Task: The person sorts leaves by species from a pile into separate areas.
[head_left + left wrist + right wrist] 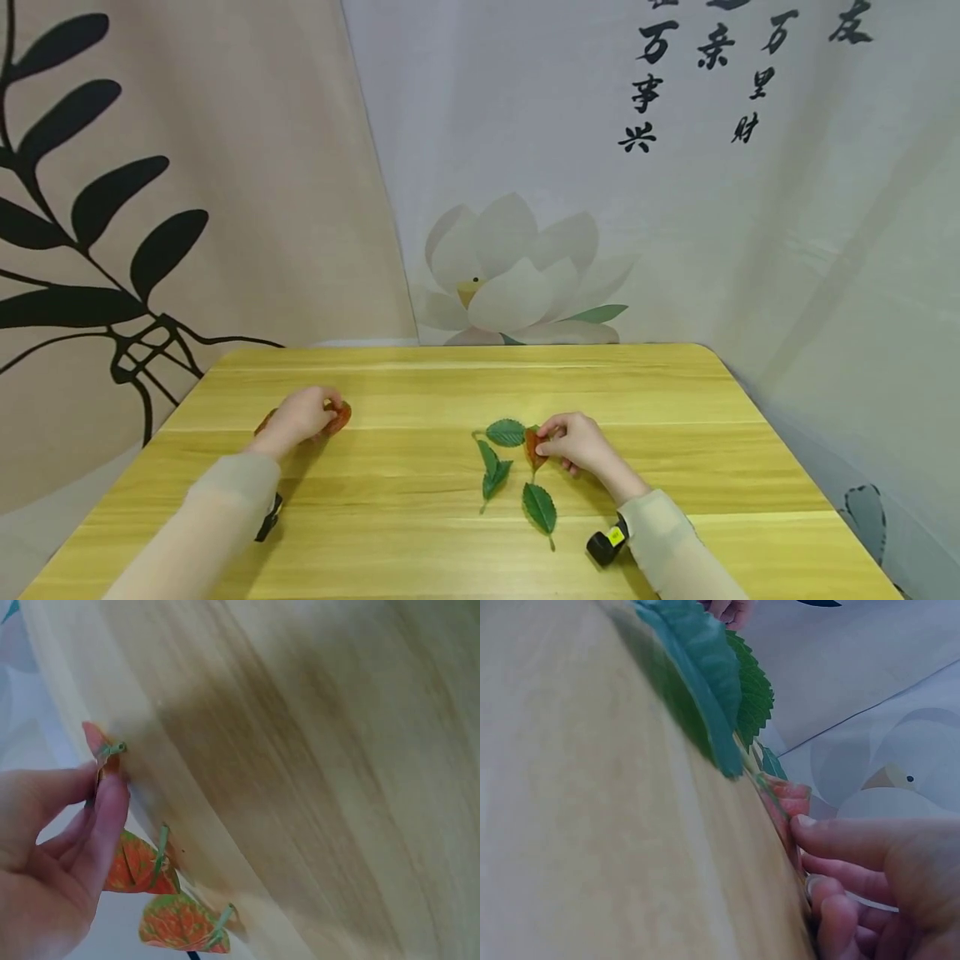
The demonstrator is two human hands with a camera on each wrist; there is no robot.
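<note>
Two hands work at once over the leaves on the wood-grain table [390, 542], and the step in hand appears to be handling and placing single leaves. Toward ten o'clock on the tabletop, the left hand [302, 414] pinches an orange-red leaf [94, 737] between thumb and fingers, its short green stem poking out. Toward five o'clock of that leaf in the left wrist view lie two mottled orange leaves [184, 924], apart from the fingers.

Toward two o'clock on the table, the right hand [579, 444] holds a reddish-brown leaf [533, 450] by its edge with thumb and fingertip. Green serrated leaves surround it: one oval leaf [506, 432] at ten o'clock, a bent green cluster [495, 475] at eight, and a stemmed green leaf [540, 507] at six. Whether the cluster is two leaves or one folded, I cannot tell.

The next move seems to call for a light fingertip hold on the right, so the neighbouring stems stay undisturbed, and a clean lift or release on the left. The leaves look thin and artificial, the orange ones flecked with green, the green ones clearly veined.
</note>
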